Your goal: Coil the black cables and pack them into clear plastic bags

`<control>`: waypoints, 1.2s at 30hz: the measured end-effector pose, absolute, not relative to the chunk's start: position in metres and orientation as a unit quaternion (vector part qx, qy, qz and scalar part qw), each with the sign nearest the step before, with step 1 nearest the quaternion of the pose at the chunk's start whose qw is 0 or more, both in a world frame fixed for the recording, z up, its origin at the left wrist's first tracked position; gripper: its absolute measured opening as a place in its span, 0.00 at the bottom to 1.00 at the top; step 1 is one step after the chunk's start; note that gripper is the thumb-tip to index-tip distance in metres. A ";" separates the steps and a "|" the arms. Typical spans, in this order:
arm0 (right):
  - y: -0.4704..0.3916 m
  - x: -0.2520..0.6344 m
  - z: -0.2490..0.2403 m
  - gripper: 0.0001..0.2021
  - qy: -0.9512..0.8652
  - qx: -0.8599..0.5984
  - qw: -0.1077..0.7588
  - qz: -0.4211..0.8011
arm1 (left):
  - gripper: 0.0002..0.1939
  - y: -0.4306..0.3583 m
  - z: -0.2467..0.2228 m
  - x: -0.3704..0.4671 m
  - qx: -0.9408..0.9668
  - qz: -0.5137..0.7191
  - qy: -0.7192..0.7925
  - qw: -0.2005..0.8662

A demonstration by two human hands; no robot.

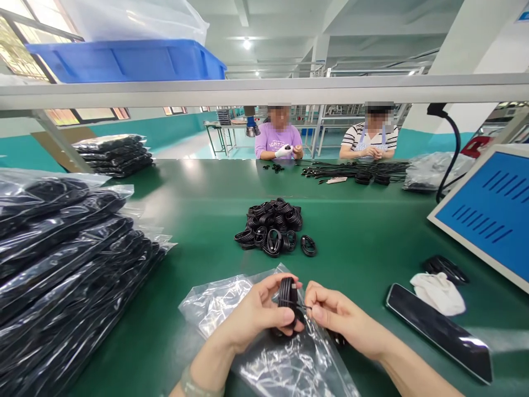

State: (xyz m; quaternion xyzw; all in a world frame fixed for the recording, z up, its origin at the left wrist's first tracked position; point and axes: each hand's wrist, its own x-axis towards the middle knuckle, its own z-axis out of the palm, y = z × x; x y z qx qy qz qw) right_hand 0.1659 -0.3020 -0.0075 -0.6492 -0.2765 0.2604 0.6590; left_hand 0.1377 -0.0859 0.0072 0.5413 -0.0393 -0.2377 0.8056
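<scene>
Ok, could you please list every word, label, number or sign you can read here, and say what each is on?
"IGNITI", last letters unclear: purple shirt; smaller marks above too blurred.
Blue sign, upper right corner: cut off, too small to read.
Cable coil in the left hand, clear bag: no text I can make out.

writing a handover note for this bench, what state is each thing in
left grip: closed on cable coil
right grip: pinching thin tie
cable coil: wound up
thin tie: at the coil, fastening unclear
clear bag: lying flat, wrinkled
cable pile: coiled, heaped
bagged cables: stacked
far cables: laid out loose
phone: lying flat, dark
white cloth: crumpled
blue bin: upright
ceiling lamp: lit
</scene>
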 end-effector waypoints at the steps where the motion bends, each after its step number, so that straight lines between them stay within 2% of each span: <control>1: -0.302 0.167 -0.009 0.18 -0.286 -0.663 0.642 0.256 | 0.33 -0.085 0.007 0.137 0.524 -0.251 -0.046 0.813; 4: -0.301 0.168 -0.012 0.18 -0.322 -0.707 0.591 0.217 | 0.33 -0.084 0.006 0.136 0.461 -0.299 -0.074 0.832; 9: -0.299 0.166 -0.014 0.17 -0.330 -0.715 0.588 0.186 | 0.29 -0.089 0.001 0.135 0.377 -0.346 -0.107 0.852; 14: -0.296 0.162 -0.010 0.18 -0.296 -0.677 0.641 0.206 | 0.30 -0.091 -0.002 0.136 0.358 -0.322 -0.105 0.870; 17: -0.295 0.159 -0.007 0.14 -0.280 -0.607 0.696 0.262 | 0.31 -0.090 -0.002 0.137 0.386 -0.294 -0.090 0.870; 19: -0.295 0.157 -0.007 0.12 -0.278 -0.585 0.719 0.252 | 0.31 -0.089 -0.002 0.138 0.414 -0.276 -0.071 0.865; 22: -0.293 0.154 -0.012 0.08 -0.277 -0.663 0.691 0.071 | 0.31 -0.088 -0.002 0.139 0.436 -0.275 -0.051 0.855; 25: -0.290 0.151 -0.023 0.07 -0.311 -0.737 0.579 -0.155 | 0.31 -0.089 -0.001 0.139 0.430 -0.285 -0.050 0.855; 27: -0.288 0.150 -0.029 0.08 -0.343 -0.753 0.504 -0.249 | 0.29 -0.091 -0.001 0.138 0.414 -0.284 -0.057 0.863; 31: -0.284 0.151 -0.037 0.11 -0.354 -0.779 0.403 -0.323 | 0.26 -0.095 0.000 0.136 0.378 -0.272 -0.070 0.882; 36: -0.286 0.153 -0.036 0.12 -0.335 -0.783 0.372 -0.369 | 0.25 -0.100 0.000 0.135 0.371 -0.258 -0.055 0.890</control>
